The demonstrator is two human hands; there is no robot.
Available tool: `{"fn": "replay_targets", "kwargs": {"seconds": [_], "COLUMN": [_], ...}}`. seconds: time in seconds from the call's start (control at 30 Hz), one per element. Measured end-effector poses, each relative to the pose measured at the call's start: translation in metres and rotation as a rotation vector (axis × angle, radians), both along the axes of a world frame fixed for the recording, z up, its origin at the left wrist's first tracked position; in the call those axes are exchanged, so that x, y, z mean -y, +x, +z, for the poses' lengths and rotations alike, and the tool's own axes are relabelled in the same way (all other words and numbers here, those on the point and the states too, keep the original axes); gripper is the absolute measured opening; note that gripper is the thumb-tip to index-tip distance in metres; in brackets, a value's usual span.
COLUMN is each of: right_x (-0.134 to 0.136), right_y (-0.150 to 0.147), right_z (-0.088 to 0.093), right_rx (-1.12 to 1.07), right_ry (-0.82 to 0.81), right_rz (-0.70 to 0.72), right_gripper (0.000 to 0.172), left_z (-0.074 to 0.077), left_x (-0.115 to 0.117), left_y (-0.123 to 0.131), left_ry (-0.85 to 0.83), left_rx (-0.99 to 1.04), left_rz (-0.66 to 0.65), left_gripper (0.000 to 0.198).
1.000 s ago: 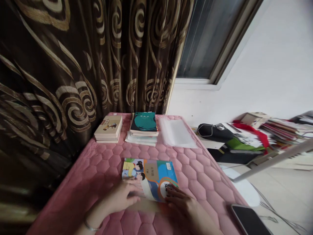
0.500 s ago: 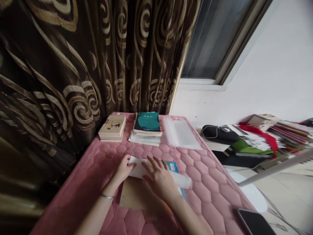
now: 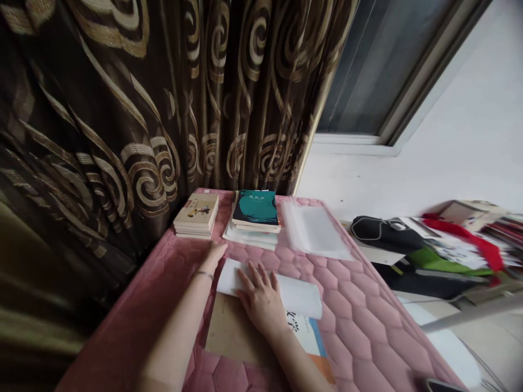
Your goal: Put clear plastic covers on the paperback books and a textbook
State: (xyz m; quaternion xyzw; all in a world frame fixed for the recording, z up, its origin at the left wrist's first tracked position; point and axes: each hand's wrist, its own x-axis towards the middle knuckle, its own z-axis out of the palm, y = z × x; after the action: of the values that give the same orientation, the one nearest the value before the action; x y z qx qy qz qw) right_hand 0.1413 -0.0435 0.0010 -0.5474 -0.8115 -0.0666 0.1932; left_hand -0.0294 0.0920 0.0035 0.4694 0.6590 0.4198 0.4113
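A book with white, blue and orange on its cover lies in front of me, with a tan sheet or cover spread to its left. Across its upper part rests a folded white flap, which could be paper or a plastic cover. My right hand presses flat on this flap, fingers spread. Beyond the flap's left corner, my left hand is low over the pink quilted surface, near the stack of beige books. Its fingers are mostly hidden, so their grip does not show.
A stack topped by a teal book stands at the back, with clear plastic sleeves to its right. A dark phone lies at the lower right edge. Patterned curtains hang behind. Papers and a black pouch sit beyond.
My left hand has let go of the flap's left edge and moved forward, away from me. My right hand stays flat on the flap, which now hides the blue part behind it.
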Motion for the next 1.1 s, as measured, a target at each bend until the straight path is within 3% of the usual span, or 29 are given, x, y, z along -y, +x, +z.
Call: {"fn": "replay_targets", "kwargs": {"seconds": [0.13, 0.3, 0.53, 0.7, 0.83, 0.97, 1.1], "right_x": [0.001, 0.004, 0.008, 0.008, 0.006, 0.002, 0.000], "right_y": [-0.002, -0.004, -0.007, -0.010, -0.012, -0.013, -0.012], "right_z": [-0.003, -0.004, -0.011, -0.014, -0.016, -0.019, -0.019], "right_rx": [0.000, -0.006, -0.011, -0.015, 0.015, 0.034, 0.042], "right_ry": [0.018, 0.037, 0.084, 0.067, 0.061, 0.082, 0.112], "right_rz": [0.009, 0.042, 0.044, 0.014, -0.029, -0.016, -0.013], "right_gripper": [0.047, 0.047, 0.047, 0.048, 0.047, 0.049, 0.049], "left_z": [0.005, 0.012, 0.010, -0.001, -0.006, -0.009, -0.010], "left_x": [0.001, 0.030, 0.068, 0.073, 0.074, 0.072, 0.071], "left_y": [0.003, 0.003, 0.007, 0.003, -0.001, -0.001, 0.002], "left_ry": [-0.048, 0.017, 0.163, 0.211, 0.154, 0.090, 0.129], "left_rx": [0.119, 0.255, 0.503, 0.471, 0.506, 0.566, 0.557], "left_rz": [-0.028, -0.057, -0.070, -0.061, -0.085, -0.122, -0.162], "left_gripper": [0.025, 0.028, 0.065, 0.063, 0.058, 0.067, 0.077]}}
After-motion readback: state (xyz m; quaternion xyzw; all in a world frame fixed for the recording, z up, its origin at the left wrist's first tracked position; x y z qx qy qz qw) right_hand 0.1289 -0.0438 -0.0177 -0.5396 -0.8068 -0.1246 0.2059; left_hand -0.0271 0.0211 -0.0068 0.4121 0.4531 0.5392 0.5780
